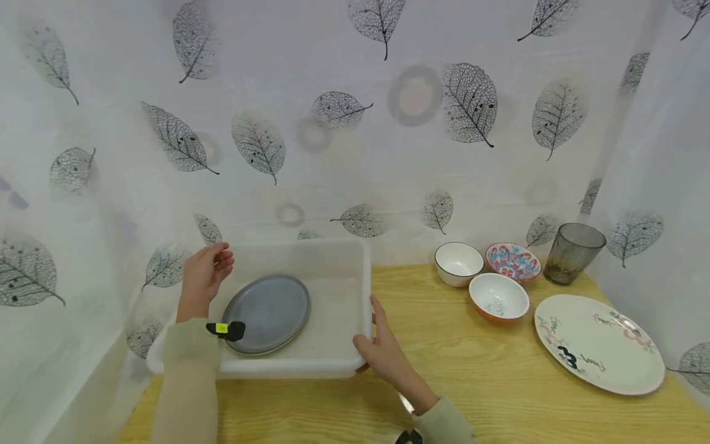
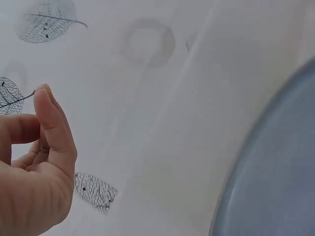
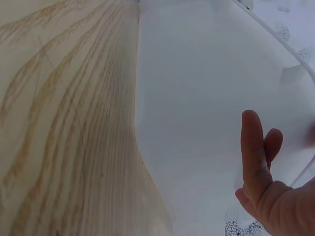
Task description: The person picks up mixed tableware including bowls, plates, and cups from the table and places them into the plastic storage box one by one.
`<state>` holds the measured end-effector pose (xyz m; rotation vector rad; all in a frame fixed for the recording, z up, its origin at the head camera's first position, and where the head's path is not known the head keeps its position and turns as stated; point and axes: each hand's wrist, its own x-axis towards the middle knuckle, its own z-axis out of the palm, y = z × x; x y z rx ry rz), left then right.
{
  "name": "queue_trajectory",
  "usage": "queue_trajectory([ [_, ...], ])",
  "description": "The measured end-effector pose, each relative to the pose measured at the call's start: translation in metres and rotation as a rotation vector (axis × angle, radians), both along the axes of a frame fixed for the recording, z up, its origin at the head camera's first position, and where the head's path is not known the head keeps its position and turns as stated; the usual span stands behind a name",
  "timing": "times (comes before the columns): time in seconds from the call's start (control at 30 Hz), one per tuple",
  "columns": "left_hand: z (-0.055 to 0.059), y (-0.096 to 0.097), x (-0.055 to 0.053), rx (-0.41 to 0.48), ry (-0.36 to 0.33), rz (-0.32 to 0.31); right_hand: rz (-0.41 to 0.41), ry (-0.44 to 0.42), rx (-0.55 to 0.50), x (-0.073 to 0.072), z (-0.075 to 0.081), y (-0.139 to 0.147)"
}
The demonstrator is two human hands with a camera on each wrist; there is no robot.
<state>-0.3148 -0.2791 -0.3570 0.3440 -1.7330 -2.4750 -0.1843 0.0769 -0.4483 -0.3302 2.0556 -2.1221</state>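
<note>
Leaf-printed curtains (image 1: 344, 160) back a wooden table (image 1: 421, 333) bearing one white tub (image 1: 288, 369), at least one grey plate (image 1: 268, 314) inside. One right hand (image 1: 388, 351) grips its right side; one left hand (image 1: 204, 274), fingers loosely bent, hovers at its left. Rightward: three bowls (image 1: 498, 297), one glass (image 1: 573, 253), one platter (image 1: 599, 342).

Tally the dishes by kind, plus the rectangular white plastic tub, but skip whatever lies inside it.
Rectangular white plastic tub: 1
Small round bowls: 3 (white dark-rimmed bowl, red-and-blue patterned bowl, white bowl with orange outside)
Smoky grey see-through tumbler: 1
Broad white plate with pink flowers: 1
Total: 6
</note>
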Motion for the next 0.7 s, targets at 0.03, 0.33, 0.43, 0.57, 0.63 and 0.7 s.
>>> queue_trajectory([
  [0.03,0.002,0.002,0.001,0.042,0.009,-0.012,-0.001,0.000,0.001,0.000,0.000,0.000],
  [0.33,0.016,0.033,0.010,0.135,0.057,-0.025,-0.014,-0.005,0.006,0.000,-0.002,-0.004],
  [0.43,0.020,0.047,0.011,0.149,0.074,-0.036,-0.015,-0.005,0.007,0.000,-0.002,-0.004],
  [0.57,0.021,0.063,0.017,0.166,0.124,-0.065,-0.015,-0.005,0.004,-0.001,-0.001,-0.003],
  [0.63,0.021,0.070,0.021,0.156,0.157,-0.074,-0.013,-0.006,0.005,0.000,-0.001,-0.003],
  [0.7,0.021,0.078,0.025,0.147,0.191,-0.085,-0.015,-0.004,0.009,0.000,0.000,-0.002],
])
